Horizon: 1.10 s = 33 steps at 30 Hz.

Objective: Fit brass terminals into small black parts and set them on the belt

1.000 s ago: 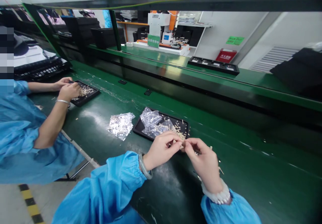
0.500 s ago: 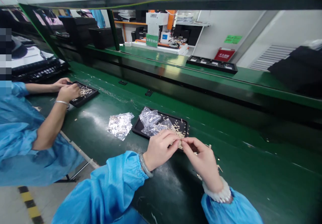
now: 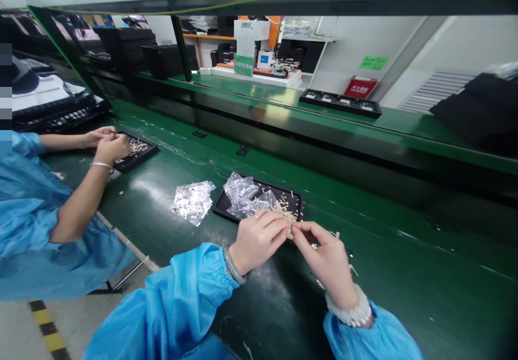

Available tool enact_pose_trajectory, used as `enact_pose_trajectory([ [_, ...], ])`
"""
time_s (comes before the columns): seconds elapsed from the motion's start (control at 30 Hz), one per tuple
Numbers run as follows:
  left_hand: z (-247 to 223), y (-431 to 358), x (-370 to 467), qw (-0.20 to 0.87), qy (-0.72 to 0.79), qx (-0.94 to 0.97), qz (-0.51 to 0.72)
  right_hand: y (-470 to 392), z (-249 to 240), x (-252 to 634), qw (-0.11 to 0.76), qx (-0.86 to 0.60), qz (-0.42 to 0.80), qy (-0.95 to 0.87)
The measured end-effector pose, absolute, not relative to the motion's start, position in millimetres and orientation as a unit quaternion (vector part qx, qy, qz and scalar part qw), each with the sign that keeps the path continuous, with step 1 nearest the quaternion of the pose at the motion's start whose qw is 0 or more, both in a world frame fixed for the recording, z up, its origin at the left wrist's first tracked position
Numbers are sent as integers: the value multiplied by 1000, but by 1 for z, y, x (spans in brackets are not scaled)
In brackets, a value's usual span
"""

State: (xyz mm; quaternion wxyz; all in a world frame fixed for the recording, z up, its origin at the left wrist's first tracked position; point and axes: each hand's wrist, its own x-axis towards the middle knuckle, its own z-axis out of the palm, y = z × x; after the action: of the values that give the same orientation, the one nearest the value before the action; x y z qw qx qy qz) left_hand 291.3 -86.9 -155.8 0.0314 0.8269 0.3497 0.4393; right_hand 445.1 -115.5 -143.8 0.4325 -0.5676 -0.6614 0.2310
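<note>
My left hand [image 3: 261,237] and my right hand [image 3: 324,252] meet fingertip to fingertip over the near right edge of a black tray [image 3: 226,209]. Both are closed in a pinch. Whatever sits between the fingertips is too small and covered to name. Small beige strips [image 3: 285,209] lie heaped in the tray beside crumpled clear plastic bags [image 3: 242,188]. A few more strips are scattered on the green table around my right hand. To the tray's left lies a flat clear bag [image 3: 193,202] of small pieces.
At left, a co-worker's hands [image 3: 111,144] work over another black tray [image 3: 140,161] of beige strips. Two small black parts, one a flat piece [image 3: 243,150], lie on the green belt [image 3: 283,165] behind my tray. A long black tray [image 3: 340,103] sits on the ledge beyond.
The small black parts on the belt have shifted slightly to the right. My hands stay pinched together in nearly the same place, with only slight finger movement.
</note>
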Motion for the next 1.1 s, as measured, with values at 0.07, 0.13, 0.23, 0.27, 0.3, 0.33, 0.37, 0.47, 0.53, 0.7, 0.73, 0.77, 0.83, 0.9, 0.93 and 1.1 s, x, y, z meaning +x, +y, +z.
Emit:
enact_pose_trajectory([
  [0.07, -157, -87, 291, 18, 347, 832, 432, -116, -144, 445, 425, -570, 200, -674],
  [0.13, -157, -87, 290, 7, 344, 838, 424, -116, -143, 445, 418, -571, 183, -682],
  [0.23, -157, -88, 290, 7, 341, 841, 421, -115, -141, 444, 411, -569, 182, -689],
  [0.27, -157, -88, 290, 15, 341, 839, 423, -115, -140, 444, 409, -568, 184, -690],
  [0.3, -157, -88, 291, 28, 342, 837, 427, -115, -140, 445, 409, -567, 187, -690],
  [0.33, -156, -89, 291, 46, 344, 832, 433, -115, -139, 445, 410, -565, 194, -689],
  [0.37, -156, -89, 292, 69, 348, 824, 441, -115, -138, 445, 412, -565, 202, -686],
  [0.47, -155, -90, 294, 157, 369, 792, 461, -116, -137, 445, 424, -565, 237, -667],
  [0.53, -154, -89, 294, 219, 380, 764, 474, -114, -137, 447, 430, -570, 252, -654],
  [0.7, -154, -84, 295, 351, 416, 688, 480, -104, -148, 456, 389, -621, 192, -653],
  [0.73, -155, -83, 295, 372, 425, 674, 477, -101, -152, 458, 376, -632, 170, -655],
  [0.77, -156, -81, 295, 393, 431, 659, 475, -99, -156, 460, 365, -641, 149, -658],
  [0.83, -158, -78, 294, 434, 439, 630, 470, -95, -163, 462, 350, -649, 121, -665],
  [0.9, -160, -75, 295, 467, 442, 608, 466, -93, -168, 463, 332, -649, 100, -677],
  [0.93, -161, -75, 295, 478, 441, 601, 464, -92, -170, 463, 324, -647, 93, -684],
  [1.1, -163, -74, 297, 499, 428, 599, 457, -90, -176, 465, 304, -621, 86, -717],
])
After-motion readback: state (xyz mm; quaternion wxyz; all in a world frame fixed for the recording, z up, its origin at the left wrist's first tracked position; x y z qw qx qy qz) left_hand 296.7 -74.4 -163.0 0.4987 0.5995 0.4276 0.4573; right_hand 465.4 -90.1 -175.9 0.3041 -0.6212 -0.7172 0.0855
